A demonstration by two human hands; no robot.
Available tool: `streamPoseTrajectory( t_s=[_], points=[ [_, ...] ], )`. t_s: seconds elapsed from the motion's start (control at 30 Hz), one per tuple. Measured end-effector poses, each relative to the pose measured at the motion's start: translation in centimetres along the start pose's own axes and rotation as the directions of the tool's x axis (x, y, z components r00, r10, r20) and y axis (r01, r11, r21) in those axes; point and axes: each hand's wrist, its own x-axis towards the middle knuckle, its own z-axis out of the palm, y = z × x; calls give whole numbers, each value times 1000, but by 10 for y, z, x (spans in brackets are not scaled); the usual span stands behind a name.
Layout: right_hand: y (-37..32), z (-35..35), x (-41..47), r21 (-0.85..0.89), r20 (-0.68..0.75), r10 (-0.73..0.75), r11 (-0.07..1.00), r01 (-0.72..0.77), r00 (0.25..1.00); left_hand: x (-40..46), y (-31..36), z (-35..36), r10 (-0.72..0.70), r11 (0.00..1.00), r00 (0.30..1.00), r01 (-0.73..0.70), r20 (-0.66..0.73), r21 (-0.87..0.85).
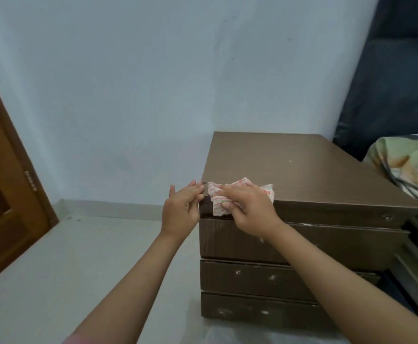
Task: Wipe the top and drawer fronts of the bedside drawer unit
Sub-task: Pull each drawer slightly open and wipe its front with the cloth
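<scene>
The brown wooden drawer unit [302,167] stands against the wall, with three drawer fronts [252,279] showing pale smudges. A white cloth with red stripes [242,183] lies bunched over the front left corner of the top. My right hand [247,207] grips that cloth, fingers curled round it, at the top's front edge. My left hand [182,209] rests against the unit's left front corner, fingers mostly straight, fingertips touching the edge beside the cloth.
A blue-white wall is behind the unit. A brown wooden door [2,189] stands at the left. A bed with a patterned pillow [411,165] and dark headboard [396,78] sits at the right. Grey floor [79,256] spreads left of the unit.
</scene>
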Motion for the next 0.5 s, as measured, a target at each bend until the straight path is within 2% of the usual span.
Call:
streamPoseTrajectory(
  t_s=[0.5],
  points=[
    [-9,6,-6,0,-81,48,999,-48,996,-1,-3,3,-7,1000,1000,7,-12,-17]
  ],
)
